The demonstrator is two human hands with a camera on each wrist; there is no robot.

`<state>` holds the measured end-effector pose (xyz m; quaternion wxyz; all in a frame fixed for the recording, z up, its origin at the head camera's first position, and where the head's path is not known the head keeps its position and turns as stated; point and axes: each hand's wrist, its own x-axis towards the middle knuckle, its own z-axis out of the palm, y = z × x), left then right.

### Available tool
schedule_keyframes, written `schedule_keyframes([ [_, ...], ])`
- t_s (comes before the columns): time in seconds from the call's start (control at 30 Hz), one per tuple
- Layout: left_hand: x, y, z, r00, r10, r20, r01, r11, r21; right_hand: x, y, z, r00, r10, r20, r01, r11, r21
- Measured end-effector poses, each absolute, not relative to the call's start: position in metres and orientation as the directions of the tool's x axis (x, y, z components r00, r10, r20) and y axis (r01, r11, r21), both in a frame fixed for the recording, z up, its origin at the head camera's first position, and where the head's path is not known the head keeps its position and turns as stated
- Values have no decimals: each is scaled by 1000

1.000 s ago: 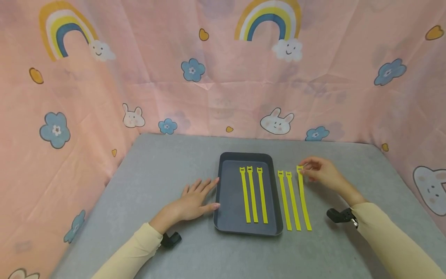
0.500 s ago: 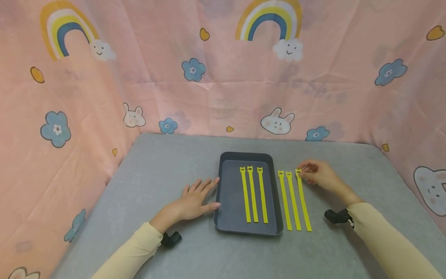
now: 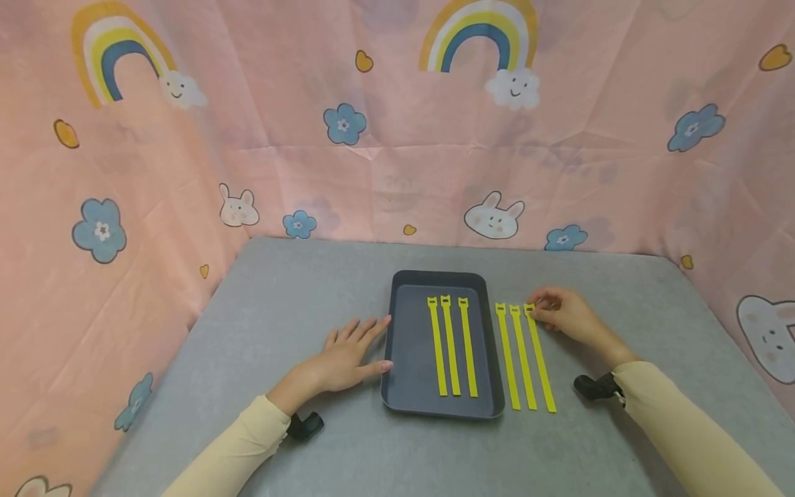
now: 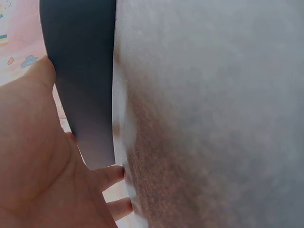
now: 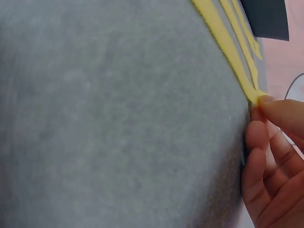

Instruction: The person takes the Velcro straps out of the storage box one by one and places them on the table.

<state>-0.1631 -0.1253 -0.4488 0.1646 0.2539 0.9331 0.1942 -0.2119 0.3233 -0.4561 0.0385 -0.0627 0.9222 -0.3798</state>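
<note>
Yellow cable straps, each with a slotted head at its far end, lie in two groups. Three straps [image 3: 455,352] lie side by side in a dark grey tray [image 3: 406,386]. To the right of the tray, two more straps [image 3: 508,359] lie on the table, and beside them is a third strap [image 3: 542,366]. My right hand [image 3: 566,314] pinches that third strap at its slotted head between thumb and fingers; the right wrist view shows the pinched strap [image 5: 225,45] running along the table. My left hand [image 3: 344,355] has its fingers spread, with fingertips and thumb against the tray's left wall [image 4: 83,80].
The grey table [image 3: 298,290] is backed by a pink cloth [image 3: 397,166] printed with rainbows, rabbits and flowers. Dark wrist cameras [image 3: 596,386] show at both sleeves.
My right hand has drawn slightly nearer and to the left, bringing the head of the rightmost strap level with and closer to its neighbours. The left hand and tray have not moved.
</note>
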Motion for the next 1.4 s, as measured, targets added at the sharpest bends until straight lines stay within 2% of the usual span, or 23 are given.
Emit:
schedule_keyframes([
  [1.03, -161, -125, -445, -815, 539, -214, 403, 791, 460, -213, 321, -459, -989, -149, 7, -116, 739, -664],
  [1.4, -162, -125, -445, -815, 540, -211, 403, 789, 464, -216, 320, -446, -991, -130, -7, -92, 736, -670],
])
